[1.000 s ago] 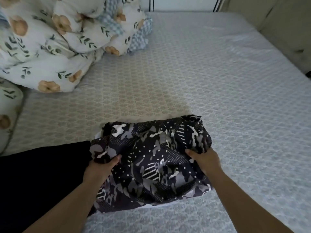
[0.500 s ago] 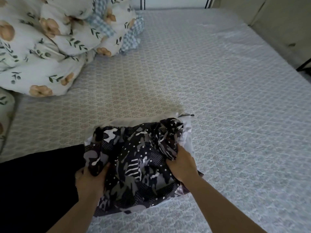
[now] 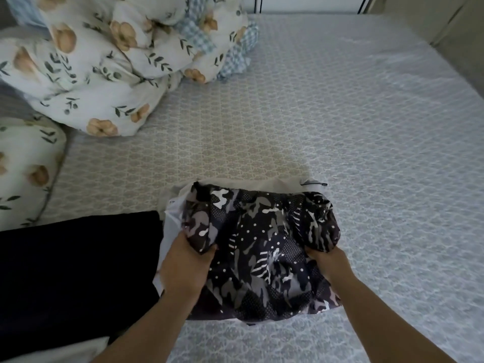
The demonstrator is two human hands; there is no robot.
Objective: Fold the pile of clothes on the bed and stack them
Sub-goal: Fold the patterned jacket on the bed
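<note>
Item one, far left: a floral duvet (image 3: 86, 74) bunched at the head of the bed (image 3: 366, 127), apparently pushed aside to free folding room. Item two: a flat black garment (image 3: 73, 271) beside the working spot. Item three: our left hand (image 3: 183, 268), fingers curled into the left edge of the camouflage-print garment (image 3: 262, 252), thumb pinching the cloth. The garment sits on pale folded clothes (image 3: 172, 213), so we judge it is being set on the stack. Item four: our right hand (image 3: 327, 260) grips the bunched right edge; we hold both sides to keep the fold together.
</note>
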